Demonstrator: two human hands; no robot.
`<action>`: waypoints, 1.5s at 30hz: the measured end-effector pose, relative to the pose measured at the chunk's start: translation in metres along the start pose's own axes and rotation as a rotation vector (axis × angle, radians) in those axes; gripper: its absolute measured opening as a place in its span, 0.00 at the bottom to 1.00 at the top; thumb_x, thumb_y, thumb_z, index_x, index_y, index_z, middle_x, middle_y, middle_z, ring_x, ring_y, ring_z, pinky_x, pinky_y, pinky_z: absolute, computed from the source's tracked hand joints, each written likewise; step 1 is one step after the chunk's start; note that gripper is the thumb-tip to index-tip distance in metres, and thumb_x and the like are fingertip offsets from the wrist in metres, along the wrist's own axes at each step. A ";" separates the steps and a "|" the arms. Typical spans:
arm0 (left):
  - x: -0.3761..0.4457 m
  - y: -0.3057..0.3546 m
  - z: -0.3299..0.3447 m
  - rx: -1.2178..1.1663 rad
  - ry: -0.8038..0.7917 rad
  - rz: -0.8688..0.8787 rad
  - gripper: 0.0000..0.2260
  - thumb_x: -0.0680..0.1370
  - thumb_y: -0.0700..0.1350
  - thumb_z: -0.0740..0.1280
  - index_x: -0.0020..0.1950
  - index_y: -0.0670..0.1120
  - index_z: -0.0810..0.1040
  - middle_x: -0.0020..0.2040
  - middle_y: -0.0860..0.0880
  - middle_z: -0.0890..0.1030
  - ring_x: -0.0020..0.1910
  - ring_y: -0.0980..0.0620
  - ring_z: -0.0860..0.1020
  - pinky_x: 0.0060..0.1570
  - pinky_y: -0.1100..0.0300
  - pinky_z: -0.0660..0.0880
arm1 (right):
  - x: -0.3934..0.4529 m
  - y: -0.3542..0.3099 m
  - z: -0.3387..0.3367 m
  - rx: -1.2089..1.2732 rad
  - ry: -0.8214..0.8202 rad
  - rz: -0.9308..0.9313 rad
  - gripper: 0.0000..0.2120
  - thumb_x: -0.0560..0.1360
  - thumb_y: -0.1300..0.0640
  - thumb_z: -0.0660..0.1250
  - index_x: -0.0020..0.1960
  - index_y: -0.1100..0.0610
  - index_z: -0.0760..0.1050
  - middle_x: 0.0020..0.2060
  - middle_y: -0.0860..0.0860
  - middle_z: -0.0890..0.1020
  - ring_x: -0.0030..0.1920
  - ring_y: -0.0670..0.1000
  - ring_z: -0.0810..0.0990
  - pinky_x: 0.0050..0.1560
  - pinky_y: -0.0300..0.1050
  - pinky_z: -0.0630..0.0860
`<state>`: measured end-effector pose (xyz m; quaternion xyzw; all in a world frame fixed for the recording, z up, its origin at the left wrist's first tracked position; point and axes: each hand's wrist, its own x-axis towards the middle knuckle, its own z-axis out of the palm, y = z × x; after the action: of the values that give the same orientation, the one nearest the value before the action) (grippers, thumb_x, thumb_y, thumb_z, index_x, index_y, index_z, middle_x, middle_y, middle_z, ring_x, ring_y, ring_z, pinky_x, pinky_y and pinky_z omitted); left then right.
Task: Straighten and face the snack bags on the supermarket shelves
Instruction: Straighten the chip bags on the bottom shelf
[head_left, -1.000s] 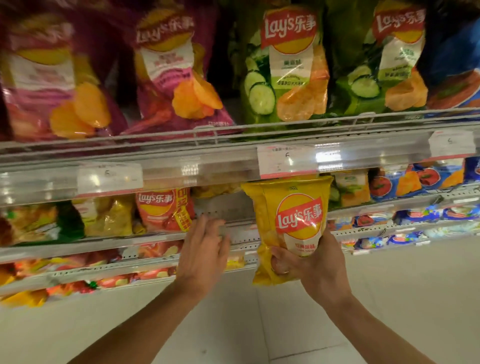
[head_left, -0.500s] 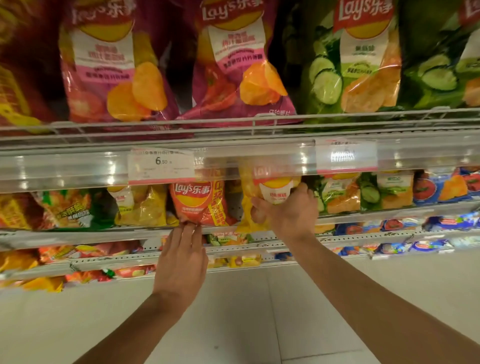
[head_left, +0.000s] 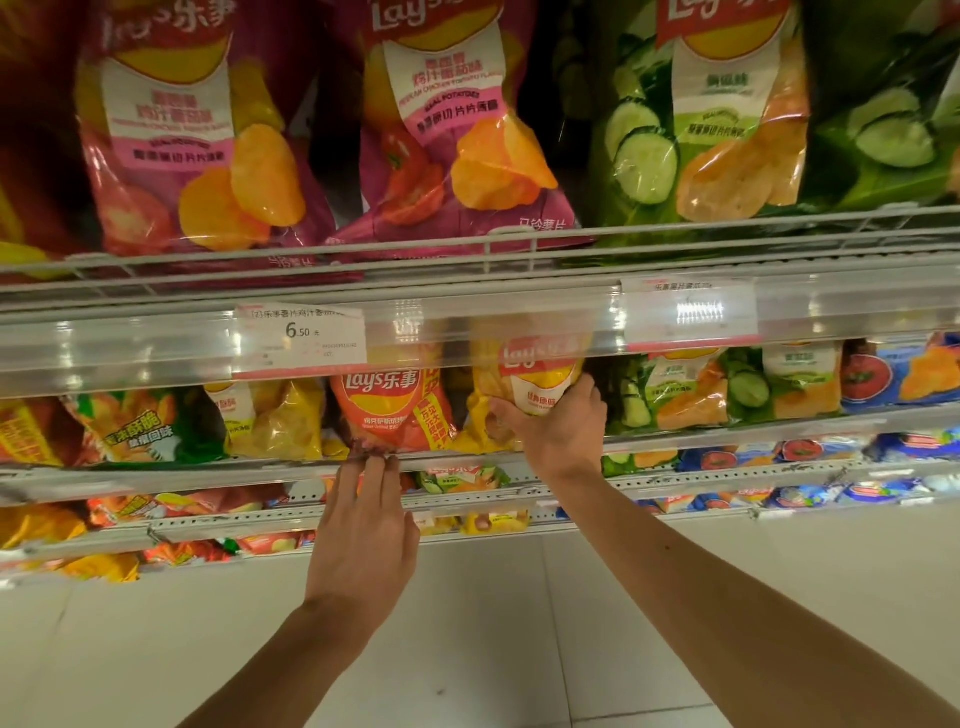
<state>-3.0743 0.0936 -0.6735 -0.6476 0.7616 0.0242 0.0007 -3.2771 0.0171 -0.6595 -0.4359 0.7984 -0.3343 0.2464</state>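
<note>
A yellow Lay's bag (head_left: 535, 379) stands on the second shelf, its top hidden behind the clear price rail. My right hand (head_left: 558, 431) grips its lower part, fingers curled around the bag. To its left stands an orange-red Lay's bag (head_left: 387, 405), upright and facing out. My left hand (head_left: 363, 540) reaches up with fingers straight, its fingertips touching the bottom seam of that orange-red bag at the shelf edge (head_left: 208, 470).
Purple Lay's bags (head_left: 452, 130) and green cucumber bags (head_left: 717, 124) fill the top shelf behind a wire rail. A price rail (head_left: 156, 348) with a 6.50 tag crosses the middle. Yellow, green and blue bags line the second shelf; lower shelves hold more. Pale floor tiles lie below.
My right hand has carried the yellow bag up from in front of the shelves onto the second shelf. My left hand slid to the bottom of the orange-red bag. The camera moved closer.
</note>
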 end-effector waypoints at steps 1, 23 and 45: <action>0.000 0.000 -0.001 -0.002 -0.009 -0.002 0.28 0.77 0.49 0.68 0.75 0.40 0.68 0.68 0.43 0.72 0.70 0.43 0.68 0.69 0.48 0.70 | 0.000 0.001 -0.002 -0.004 0.004 -0.005 0.43 0.61 0.38 0.82 0.62 0.62 0.68 0.58 0.57 0.76 0.61 0.60 0.73 0.65 0.58 0.72; -0.022 -0.024 -0.017 -0.508 0.216 -0.112 0.17 0.78 0.43 0.68 0.67 0.46 0.74 0.65 0.48 0.74 0.61 0.46 0.76 0.56 0.51 0.78 | -0.086 0.021 -0.027 0.190 0.063 -0.310 0.24 0.74 0.54 0.76 0.67 0.57 0.72 0.60 0.52 0.75 0.63 0.55 0.71 0.63 0.56 0.74; 0.085 -0.189 -0.047 -0.997 -0.223 -0.300 0.38 0.54 0.69 0.76 0.50 0.41 0.82 0.45 0.38 0.84 0.46 0.42 0.82 0.52 0.47 0.79 | -0.040 -0.067 0.085 0.225 -0.403 -0.176 0.51 0.61 0.51 0.85 0.74 0.45 0.57 0.63 0.43 0.75 0.62 0.41 0.75 0.63 0.40 0.76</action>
<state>-2.9000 -0.0224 -0.6358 -0.6647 0.5521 0.4514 -0.2227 -3.1632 -0.0023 -0.6605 -0.5315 0.6497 -0.3477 0.4179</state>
